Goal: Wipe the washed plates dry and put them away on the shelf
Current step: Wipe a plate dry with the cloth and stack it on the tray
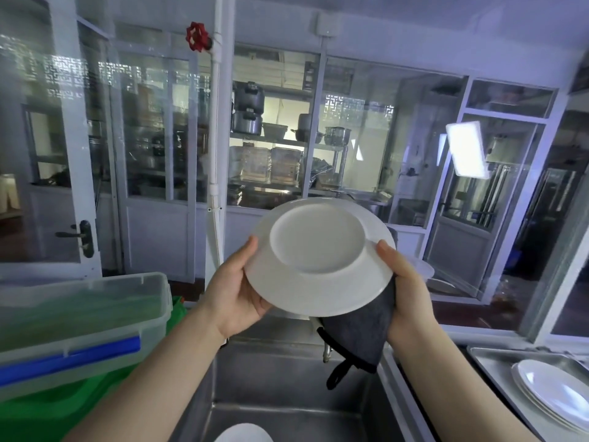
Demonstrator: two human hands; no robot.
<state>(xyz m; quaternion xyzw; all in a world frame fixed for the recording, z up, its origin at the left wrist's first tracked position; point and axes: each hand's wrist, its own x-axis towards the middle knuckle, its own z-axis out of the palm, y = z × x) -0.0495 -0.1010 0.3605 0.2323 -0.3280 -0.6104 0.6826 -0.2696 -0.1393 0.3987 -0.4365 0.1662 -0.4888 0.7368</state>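
A white plate (318, 256) is held up over the sink with its underside facing me. My left hand (237, 288) grips its left rim, thumb on the near side. My right hand (406, 285) grips the right rim together with a dark grey cloth (357, 333), which hangs down below the plate. A stack of white plates (551, 397) lies in a metal tray (490, 358) at the lower right. Another white plate (243, 433) shows at the bottom of the sink.
A steel sink (287, 378) lies below my hands. On the left stands a clear lidded plastic box (83, 317) with a blue clip on a green crate (47, 419). Glass partitions and a white pipe (216, 122) stand behind; shelves with pots beyond.
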